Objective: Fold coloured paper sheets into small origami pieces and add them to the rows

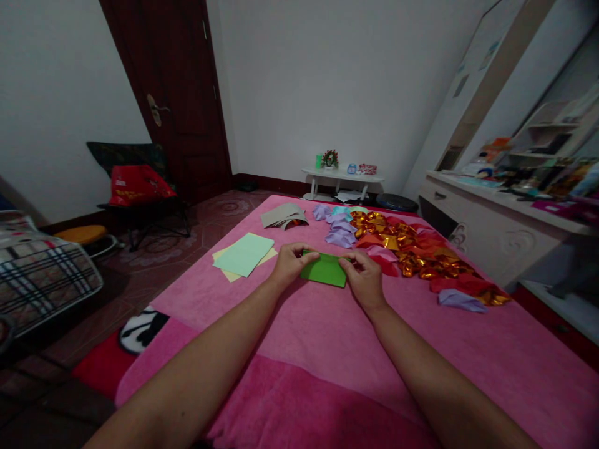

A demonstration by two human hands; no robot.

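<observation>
A green sheet of paper [324,270], apparently folded into a wide rectangle, is held just over the pink cloth of the table [299,330]. My left hand [291,265] pinches its upper left corner between thumb and fingers. At the upper right corner my right hand [364,273] pinches it the same way. Left of my hands lies a stack of pale green and yellow paper [246,254]. Behind that stack is a pile of grey sheets [283,216]. To the right spread many folded paper pieces, with lilac ones [340,236], shiny gold ones [412,265] and red ones.
A dresser [468,206] crowded with small items stands on the right. Against the back wall is a low white table [344,174] with a potted plant. On the left, a folding chair holds a red bag [140,185], near a dark door [173,93] and a plaid-covered seat [47,268].
</observation>
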